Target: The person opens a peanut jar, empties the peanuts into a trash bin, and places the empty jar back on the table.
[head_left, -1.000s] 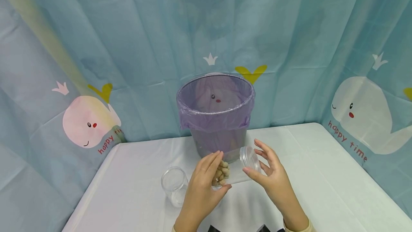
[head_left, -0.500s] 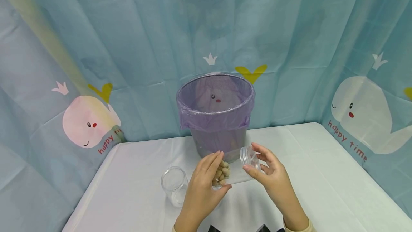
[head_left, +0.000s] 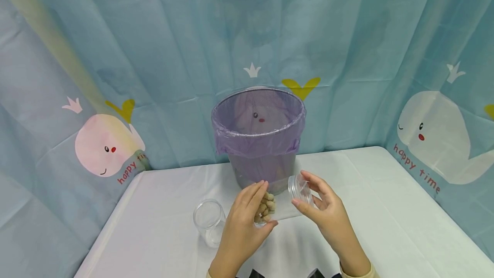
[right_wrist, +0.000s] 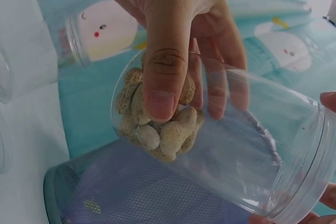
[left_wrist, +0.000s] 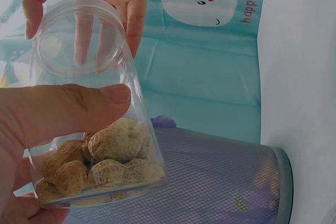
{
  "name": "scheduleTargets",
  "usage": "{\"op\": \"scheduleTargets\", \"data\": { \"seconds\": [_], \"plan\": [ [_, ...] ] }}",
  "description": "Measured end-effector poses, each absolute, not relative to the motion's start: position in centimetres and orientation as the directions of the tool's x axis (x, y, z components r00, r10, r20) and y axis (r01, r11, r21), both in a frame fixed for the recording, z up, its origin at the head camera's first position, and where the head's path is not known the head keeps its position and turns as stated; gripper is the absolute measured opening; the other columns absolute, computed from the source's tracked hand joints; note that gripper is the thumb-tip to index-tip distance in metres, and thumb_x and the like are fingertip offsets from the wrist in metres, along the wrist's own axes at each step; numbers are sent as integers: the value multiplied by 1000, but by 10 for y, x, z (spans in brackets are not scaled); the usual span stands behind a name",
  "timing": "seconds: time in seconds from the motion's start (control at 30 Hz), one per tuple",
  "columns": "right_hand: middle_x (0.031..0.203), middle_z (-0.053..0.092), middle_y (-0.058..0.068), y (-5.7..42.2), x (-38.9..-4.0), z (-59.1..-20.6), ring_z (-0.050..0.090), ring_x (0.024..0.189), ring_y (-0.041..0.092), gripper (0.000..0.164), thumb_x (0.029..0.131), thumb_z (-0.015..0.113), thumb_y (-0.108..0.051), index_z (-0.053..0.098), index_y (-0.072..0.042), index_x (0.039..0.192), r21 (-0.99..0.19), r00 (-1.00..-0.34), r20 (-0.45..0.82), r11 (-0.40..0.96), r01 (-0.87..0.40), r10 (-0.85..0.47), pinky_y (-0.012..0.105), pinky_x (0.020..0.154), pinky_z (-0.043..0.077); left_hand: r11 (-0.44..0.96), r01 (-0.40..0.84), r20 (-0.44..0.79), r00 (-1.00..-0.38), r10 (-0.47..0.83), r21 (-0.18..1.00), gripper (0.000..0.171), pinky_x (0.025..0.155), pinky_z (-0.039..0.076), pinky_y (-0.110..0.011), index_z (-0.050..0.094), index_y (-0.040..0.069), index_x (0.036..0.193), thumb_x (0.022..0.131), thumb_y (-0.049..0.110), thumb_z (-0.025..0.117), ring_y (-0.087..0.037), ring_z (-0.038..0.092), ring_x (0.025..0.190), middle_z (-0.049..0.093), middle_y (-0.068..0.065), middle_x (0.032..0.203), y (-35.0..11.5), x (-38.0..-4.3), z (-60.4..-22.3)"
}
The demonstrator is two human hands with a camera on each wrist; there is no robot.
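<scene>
Tilted nearly on its side above the table, a clear plastic jar (left_wrist: 107, 108) has several unshelled peanuts (left_wrist: 115, 145) piled at its bottom end. My left hand (head_left: 243, 220) grips that lower end, its thumb across the wall in the left wrist view. At the other end is a clear ridged lid (head_left: 298, 188), held between the thumb and fingers of my right hand (head_left: 328, 209). Only the right fingertips (right_wrist: 328, 198) show at the edge of the right wrist view. A second clear jar (head_left: 210, 223) stands on the table left of my left hand.
Behind my hands stands a mesh waste bin (head_left: 266, 170) lined with a purple bag (head_left: 256, 146). White cloth covers the table (head_left: 162, 209). A blue curtain (head_left: 185, 55) with printed whales hangs around the back and sides.
The right hand's raised fingers have come down and closed around the lid. My left hand and the jar of peanuts stay almost where they were.
</scene>
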State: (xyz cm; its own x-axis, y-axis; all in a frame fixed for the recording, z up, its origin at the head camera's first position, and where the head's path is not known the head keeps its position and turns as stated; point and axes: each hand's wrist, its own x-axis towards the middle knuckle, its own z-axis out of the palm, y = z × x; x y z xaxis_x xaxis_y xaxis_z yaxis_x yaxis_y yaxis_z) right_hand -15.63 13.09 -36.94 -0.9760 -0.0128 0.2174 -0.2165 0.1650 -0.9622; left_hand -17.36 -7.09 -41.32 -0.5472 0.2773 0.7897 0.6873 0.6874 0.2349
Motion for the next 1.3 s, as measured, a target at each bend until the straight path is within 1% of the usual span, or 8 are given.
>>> {"op": "scheduleTargets", "data": {
  "seconds": [0.33,0.53,0.67,0.77,0.97,1.03,1.2,1.3],
  "plan": [
    [147,44,6,131,-157,-372,39,132,19,64,89,73,-11,45,-13,146,-956,-968,250,155,-251,-27,2,98,38,687,690,792,-541,281,227,103,101,55,-36,54,10,141,49,15,101,-23,57,124,60,-6,137,-71,-174,-414],
    [148,43,1,131,-158,-372,37,132,20,68,88,75,-15,42,-18,148,-952,-970,241,195,-235,9,6,96,39,683,693,788,-545,287,230,103,101,55,-37,54,10,141,50,16,100,-23,57,125,61,-8,136,-71,-173,-414],
    [147,45,0,131,-159,-370,38,131,18,68,88,75,-18,43,-17,148,-955,-977,214,215,-204,23,8,97,39,683,694,787,-545,290,230,102,101,55,-37,54,10,141,50,16,100,-23,57,125,61,-7,136,-70,-174,-414],
    [147,47,3,131,-159,-370,41,129,19,65,88,75,-18,45,-15,146,-953,-977,211,228,-198,33,13,99,43,684,693,786,-546,291,228,101,101,55,-37,55,8,140,49,16,100,-23,57,125,61,-8,136,-70,-174,-414],
    [144,49,10,133,-160,-371,46,127,23,63,89,75,-19,47,-13,146,-948,-980,196,263,-179,41,37,106,47,689,687,780,-553,292,229,102,101,55,-37,55,8,140,50,16,101,-23,57,125,62,-10,135,-70,-175,-415],
    [144,50,8,134,-161,-371,47,127,22,63,89,75,-21,47,-13,145,-949,-983,181,271,-164,40,33,106,47,691,686,780,-554,291,229,101,101,55,-37,55,8,140,50,16,101,-23,57,125,62,-10,135,-70,-175,-415],
    [145,51,4,135,-160,-371,47,126,16,60,89,76,-21,50,-13,143,-954,-984,176,250,-164,26,8,97,42,693,684,781,-554,289,229,100,102,55,-36,56,7,139,49,17,101,-23,57,125,61,-8,136,-70,-175,-415],
    [145,50,5,135,-159,-371,46,127,18,60,88,76,-18,50,-11,142,-955,-980,198,225,-191,7,3,95,41,690,686,782,-553,287,232,101,102,55,-36,55,8,140,49,17,101,-23,57,125,61,-8,136,-70,-175,-416]
  ]
}}
